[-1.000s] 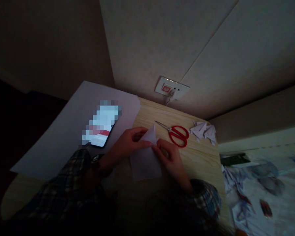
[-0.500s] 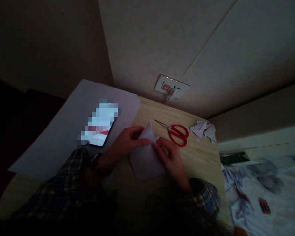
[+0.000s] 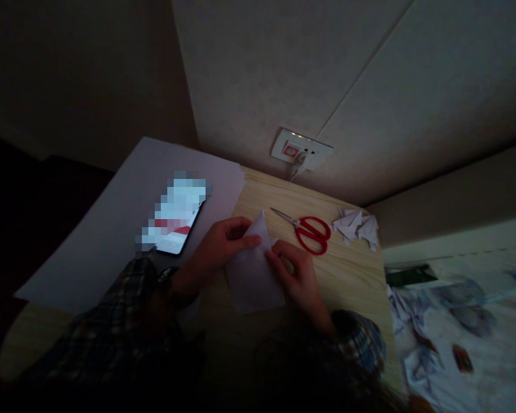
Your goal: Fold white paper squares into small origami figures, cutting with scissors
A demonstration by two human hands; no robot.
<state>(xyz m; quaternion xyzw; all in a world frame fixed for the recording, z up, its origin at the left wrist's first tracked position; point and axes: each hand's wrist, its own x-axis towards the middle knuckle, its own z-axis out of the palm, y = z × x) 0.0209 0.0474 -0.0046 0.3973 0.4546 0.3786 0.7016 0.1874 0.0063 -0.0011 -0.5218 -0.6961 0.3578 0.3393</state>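
A small sheet of white paper (image 3: pixel 254 275) lies on the wooden table (image 3: pixel 344 269) with its far end folded up into a point. My left hand (image 3: pixel 217 249) pinches that folded end from the left. My right hand (image 3: pixel 294 272) presses and pinches the fold from the right, fingers curled. Both wrists come out of plaid sleeves.
A lit phone (image 3: pixel 176 215) rests on a large white sheet (image 3: pixel 112 229) at the left. Red-handled scissors (image 3: pixel 307 229) lie just beyond my right hand. Folded paper pieces (image 3: pixel 356 225) sit at the table's far right corner. A wall socket (image 3: pixel 301 149) is behind; paper scraps (image 3: pixel 417 332) litter the floor.
The folded tip of the paper has been pressed lower and flatter, and my left fingers have slid a little along the fold. The hands otherwise stay in place.
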